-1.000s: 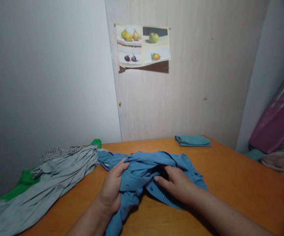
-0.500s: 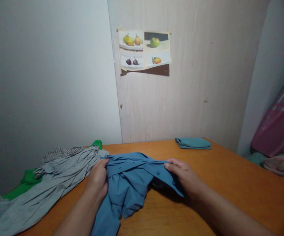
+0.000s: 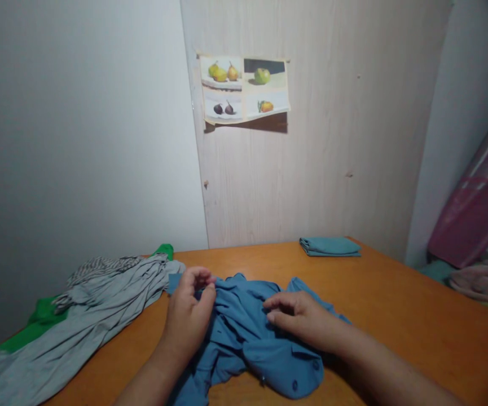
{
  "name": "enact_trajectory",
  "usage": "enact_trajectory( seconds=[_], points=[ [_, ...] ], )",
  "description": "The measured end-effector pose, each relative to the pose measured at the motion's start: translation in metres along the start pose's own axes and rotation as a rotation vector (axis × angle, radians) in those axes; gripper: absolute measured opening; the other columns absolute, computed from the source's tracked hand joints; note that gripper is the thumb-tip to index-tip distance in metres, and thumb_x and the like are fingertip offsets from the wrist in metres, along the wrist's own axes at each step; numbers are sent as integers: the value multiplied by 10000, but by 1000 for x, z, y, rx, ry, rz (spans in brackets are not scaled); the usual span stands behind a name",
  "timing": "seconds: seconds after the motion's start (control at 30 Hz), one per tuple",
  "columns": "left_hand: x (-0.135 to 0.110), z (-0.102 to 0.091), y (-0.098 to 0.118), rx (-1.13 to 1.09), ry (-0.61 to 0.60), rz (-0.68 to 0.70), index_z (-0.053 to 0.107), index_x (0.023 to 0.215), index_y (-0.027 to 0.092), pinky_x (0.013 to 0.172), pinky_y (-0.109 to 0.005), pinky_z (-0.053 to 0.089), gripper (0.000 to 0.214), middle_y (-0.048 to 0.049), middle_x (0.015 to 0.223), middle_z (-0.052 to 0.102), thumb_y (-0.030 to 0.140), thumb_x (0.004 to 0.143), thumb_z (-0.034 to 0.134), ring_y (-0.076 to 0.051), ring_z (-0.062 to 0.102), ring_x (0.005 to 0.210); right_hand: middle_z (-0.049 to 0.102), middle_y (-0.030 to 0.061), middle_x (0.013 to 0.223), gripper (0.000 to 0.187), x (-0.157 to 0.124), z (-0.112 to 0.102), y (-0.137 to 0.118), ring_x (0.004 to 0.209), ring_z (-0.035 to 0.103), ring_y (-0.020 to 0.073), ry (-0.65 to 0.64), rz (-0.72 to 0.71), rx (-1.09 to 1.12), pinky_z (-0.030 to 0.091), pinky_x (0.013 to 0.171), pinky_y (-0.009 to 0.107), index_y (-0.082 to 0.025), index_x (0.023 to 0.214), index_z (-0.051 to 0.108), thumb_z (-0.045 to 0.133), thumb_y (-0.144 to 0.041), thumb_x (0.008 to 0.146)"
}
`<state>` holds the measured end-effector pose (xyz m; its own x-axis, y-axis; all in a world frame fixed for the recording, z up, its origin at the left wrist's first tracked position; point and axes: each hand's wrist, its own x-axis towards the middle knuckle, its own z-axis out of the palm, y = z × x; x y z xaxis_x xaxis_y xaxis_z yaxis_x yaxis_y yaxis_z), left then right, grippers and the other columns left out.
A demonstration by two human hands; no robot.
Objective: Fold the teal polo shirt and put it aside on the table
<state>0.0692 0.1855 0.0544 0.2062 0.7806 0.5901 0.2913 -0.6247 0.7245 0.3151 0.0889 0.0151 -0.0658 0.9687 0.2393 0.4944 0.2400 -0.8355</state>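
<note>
A crumpled blue buttoned cotton shirt (image 3: 247, 332) lies near the front of the orange wooden surface (image 3: 396, 316). The left hand (image 3: 190, 313) has its fingers curled, pinching the shirt's far left edge, while the right hand (image 3: 297, 316) rests loosely open and flat on its middle. A grey rumpled garment (image 3: 78, 316) lies left; a folded teal cloth (image 3: 330, 246) sits far right.

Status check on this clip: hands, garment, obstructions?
Left hand pinching crumpled blue button-up shirt. Right hand flat on it. Grey garment pile alongside, not blocking.
</note>
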Motion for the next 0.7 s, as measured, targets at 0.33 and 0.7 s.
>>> enact_trajectory(
  seconds=[0.33, 0.7],
  points=[
    [-26, 10, 21, 213, -806, 202, 711, 974, 251, 837, -299, 437, 225, -10, 967, 697, 324, 766, 758, -206, 608, 953, 696, 8, 710, 151, 1, 24, -3, 651, 586, 163, 2, -24, -553, 310, 579, 270, -247, 842, 739, 591, -277, 831],
    [-26, 7, 31, 375, -1010, 244, 695, 814, 244, 905, -309, 385, 50, 11, 902, 694, 266, 780, 725, -192, 572, 945, 599, -17, 546, 223, 20, -28, 8, 416, 451, 97, 678, 207, 383, 358, 443, 216, -205, 689, 552, 487, -333, 860]
  ],
)
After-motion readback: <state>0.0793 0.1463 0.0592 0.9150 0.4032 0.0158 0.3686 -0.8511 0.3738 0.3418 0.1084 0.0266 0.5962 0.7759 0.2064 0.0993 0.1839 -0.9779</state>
